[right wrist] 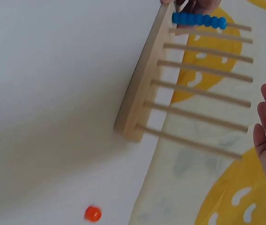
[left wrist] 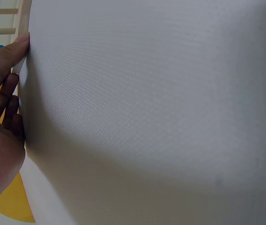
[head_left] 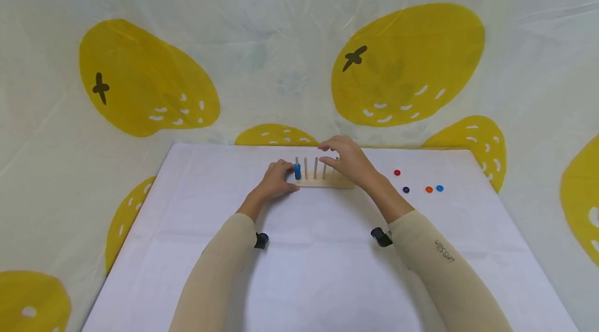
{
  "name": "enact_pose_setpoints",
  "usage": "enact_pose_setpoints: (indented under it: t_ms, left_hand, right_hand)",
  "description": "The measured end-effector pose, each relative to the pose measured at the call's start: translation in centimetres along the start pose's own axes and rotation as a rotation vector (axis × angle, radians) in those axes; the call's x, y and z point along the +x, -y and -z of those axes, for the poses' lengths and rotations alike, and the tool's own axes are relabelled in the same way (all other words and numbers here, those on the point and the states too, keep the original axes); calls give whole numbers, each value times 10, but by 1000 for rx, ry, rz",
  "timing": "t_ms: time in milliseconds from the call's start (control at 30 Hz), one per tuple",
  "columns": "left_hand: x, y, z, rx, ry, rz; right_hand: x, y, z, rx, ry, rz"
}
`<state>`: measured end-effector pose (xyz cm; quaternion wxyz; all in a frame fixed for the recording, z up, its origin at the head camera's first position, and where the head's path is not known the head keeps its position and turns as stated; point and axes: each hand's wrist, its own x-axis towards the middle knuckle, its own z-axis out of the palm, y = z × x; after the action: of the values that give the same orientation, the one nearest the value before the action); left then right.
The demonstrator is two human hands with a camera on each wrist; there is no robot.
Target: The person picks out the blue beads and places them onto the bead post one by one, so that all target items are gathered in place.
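Observation:
A wooden peg stand (head_left: 323,183) with a row of upright pegs is on the white table. Blue beads (right wrist: 199,20) are stacked on its leftmost peg; the other pegs (right wrist: 203,91) are bare. My left hand (head_left: 276,180) grips the stand's left end, thumb along the front edge and fingers round the far side. In the left wrist view this hand (left wrist: 2,98) is partly cut off by the frame. Above the right part of the stand, my right hand (head_left: 346,157) hovers near the peg tops, fingers loosely bent and apart, with nothing seen between them.
Right of the stand lie loose beads: a red bead (head_left: 397,172), a dark purple bead (head_left: 406,190), an orange bead (head_left: 429,189) and a blue bead (head_left: 440,188). A white cloth with yellow fruit prints (head_left: 412,61) hangs behind the table (head_left: 318,280).

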<state>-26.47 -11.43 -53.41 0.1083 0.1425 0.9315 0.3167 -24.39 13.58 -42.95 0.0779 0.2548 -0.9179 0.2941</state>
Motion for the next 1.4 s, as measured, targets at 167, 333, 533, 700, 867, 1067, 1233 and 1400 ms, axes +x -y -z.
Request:
enact_pose_setpoints:
  t_ms: [167,333,533,700,867,1067,1233,1400]
  left_hand:
    - [2,1,0,1,-3,-15]
    - [3,3,-1,-11,-1,-18]
    - [4,3,-1,-12,14,-11]
    - [2,1,-1,-7,15,-8]
    - [1,1,-1,-7,13,-10]
    - [-1,-1,0,-14,8,-13]
    - [-2,-2,0,-8,8,-14]
    - [-1,-1,0,2,4,-14]
  right_hand:
    - [-17,-19,14,17,-60,13]
    - [-35,-41,25,23,-159,68]
    - [-60,-70,41,-26,-207,44]
    - [-82,-92,56,-64,-182,-55]
    - [-106,-112,71,-81,-146,-193]
    - [-138,-138,88,-67,-134,-314]
    - [-160,-160,94,-92,-101,-406]
    - [-173,-177,94,-108,-70,-448]
